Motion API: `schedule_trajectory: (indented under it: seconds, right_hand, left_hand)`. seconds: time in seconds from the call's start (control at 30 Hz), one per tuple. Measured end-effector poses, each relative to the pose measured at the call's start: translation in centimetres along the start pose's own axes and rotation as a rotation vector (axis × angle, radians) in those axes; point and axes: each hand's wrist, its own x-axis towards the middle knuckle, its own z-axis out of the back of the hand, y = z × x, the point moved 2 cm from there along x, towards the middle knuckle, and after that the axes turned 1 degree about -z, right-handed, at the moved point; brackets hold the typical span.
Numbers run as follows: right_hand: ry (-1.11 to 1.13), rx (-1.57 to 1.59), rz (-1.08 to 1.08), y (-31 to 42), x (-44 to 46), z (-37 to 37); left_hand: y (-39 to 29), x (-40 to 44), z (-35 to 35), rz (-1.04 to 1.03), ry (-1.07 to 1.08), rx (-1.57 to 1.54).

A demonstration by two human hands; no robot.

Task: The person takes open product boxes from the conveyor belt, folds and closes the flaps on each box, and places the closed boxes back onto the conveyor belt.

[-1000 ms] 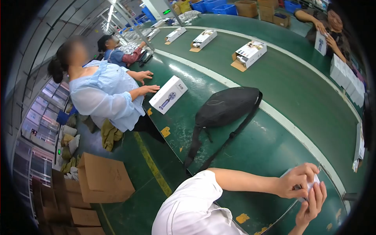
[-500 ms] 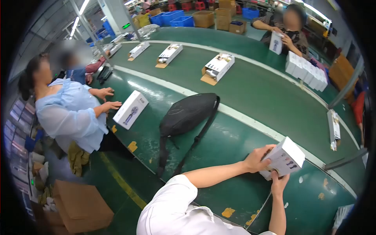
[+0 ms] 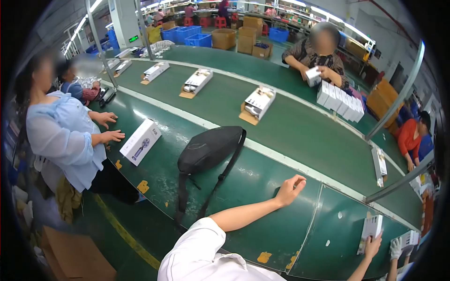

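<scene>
My left hand (image 3: pixel 290 191) hovers over the green table, fingers loosely bent and thumb apart, holding nothing. Off to the right, my right hand (image 3: pixel 372 246) grips a white printed carton (image 3: pixel 371 227) by its lower side. Just beyond it, a co-worker's gloved hand (image 3: pixel 396 249) is at another white carton (image 3: pixel 409 239). A black waist bag (image 3: pixel 211 150) lies with its strap trailing to the left of my left hand. Farther left stands a white fan box (image 3: pixel 141 142) with a fan picture, near another person's hands.
Open-flapped cartons, one of them a box (image 3: pixel 259 103), lie spaced along the green conveyor (image 3: pixel 300 133). Across it, a person handles a small box beside a row of white boxes (image 3: pixel 340 100). Metal posts (image 3: pixel 398 89) rise at the right. A brown carton (image 3: pixel 77 257) is at lower left.
My left hand has let go of the carton and drawn slightly left. My right hand has carried the carton to the right, beside the gloved co-worker. The view has turned right.
</scene>
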Motion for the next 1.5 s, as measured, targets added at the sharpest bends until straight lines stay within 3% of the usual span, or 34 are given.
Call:
schedule_trajectory:
  seconds: [0.2,0.33,0.43,0.5,0.57,0.63,0.7,0.77,0.8,0.9,0.93,1.0,1.17,1.4,1.5]
  right_hand:
    - [0.022,-0.180,-0.018,-5.4,3.5,-0.7]
    - [-0.043,-0.416,-0.062,-3.8,4.0,-0.1]
    - [-0.307,-0.269,0.126,5.7,1.6,1.5]
    - [-0.424,-0.045,0.352,12.0,-0.3,-0.1]
    - [-0.252,0.230,0.381,20.8,-3.2,0.4]
    - [-0.112,0.464,0.392,28.2,-5.6,-0.1]
    - [-0.049,0.585,0.517,34.4,-7.6,0.3]
    - [0.033,0.614,0.563,38.8,-8.5,0.7]
    - [0.044,0.629,0.620,39.8,-8.6,-0.3]
    - [0.089,0.649,0.682,42.7,-9.0,-1.6]
    - [0.086,0.608,0.695,43.1,-9.0,-2.2]
    - [0.095,0.590,0.695,43.1,-8.7,-2.0]
    - [0.132,0.569,0.690,43.4,-8.8,-2.1]
    - [0.150,0.595,0.677,43.6,-8.9,-2.1]
    - [0.141,0.612,0.678,43.4,-8.7,-2.1]
  left_hand:
    - [-2.6,-1.0,0.1,-0.120,0.018,0.095]
    - [-6.2,-0.8,1.0,-0.193,0.055,0.134]
    - [-12.0,1.1,3.1,-0.411,0.039,0.187]
    - [-15.2,3.1,5.1,-0.434,0.002,0.233]
    - [-16.7,6.8,8.1,-0.504,-0.069,0.321]
    - [-16.5,11.2,12.4,-0.564,-0.128,0.669]
    - [-14.3,15.8,19.0,-0.515,-0.218,0.891]
    - [-13.0,17.9,25.0,-0.184,-0.245,1.049]
    - [-9.1,19.8,30.2,-0.389,-0.220,1.249]
    - [-6.5,21.0,38.1,0.119,-0.303,1.504]
    - [-6.4,21.5,39.4,0.318,-0.293,1.460]
    - [-6.3,21.7,40.3,0.468,-0.314,1.450]
    - [-3.5,24.2,40.1,0.513,-0.358,1.418]
    - [-1.2,26.1,37.1,0.381,-0.477,1.375]
    - [-1.2,26.1,34.3,0.153,-0.415,1.513]
